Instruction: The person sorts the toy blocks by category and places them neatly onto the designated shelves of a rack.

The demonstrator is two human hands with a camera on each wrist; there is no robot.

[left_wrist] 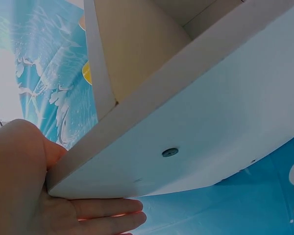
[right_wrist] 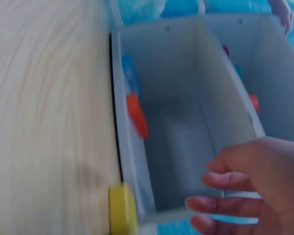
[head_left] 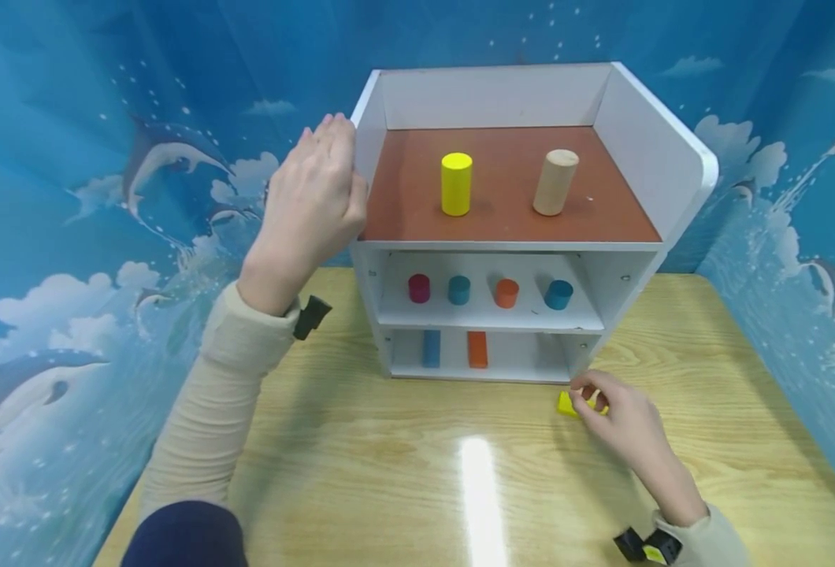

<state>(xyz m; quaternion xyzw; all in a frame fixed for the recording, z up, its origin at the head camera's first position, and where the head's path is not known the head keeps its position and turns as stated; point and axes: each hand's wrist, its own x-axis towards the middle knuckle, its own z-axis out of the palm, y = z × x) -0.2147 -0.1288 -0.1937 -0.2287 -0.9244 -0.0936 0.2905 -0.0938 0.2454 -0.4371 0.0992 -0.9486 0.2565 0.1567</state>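
My left hand (head_left: 311, 197) holds the upper left side panel of a white toy shelf (head_left: 495, 246). In the left wrist view the panel edge sits between thumb and straight fingers (left_wrist: 110, 207). Low at the right front corner, my right hand (head_left: 623, 417) hovers over a yellow block (head_left: 566, 404) on the table. The right wrist view shows its loosely bent fingers (right_wrist: 225, 203) apart from the block, holding nothing. A blue block (head_left: 432, 349) and an orange block (head_left: 477, 350) lie on the bottom shelf.
On the brown top stand a yellow cylinder (head_left: 456, 185) and a plain wooden cylinder (head_left: 555, 183). Several short cylinders, including an orange one (head_left: 506, 293), line the middle shelf. Ocean-print curtains (head_left: 56, 236) surround the wooden table (head_left: 361, 472).
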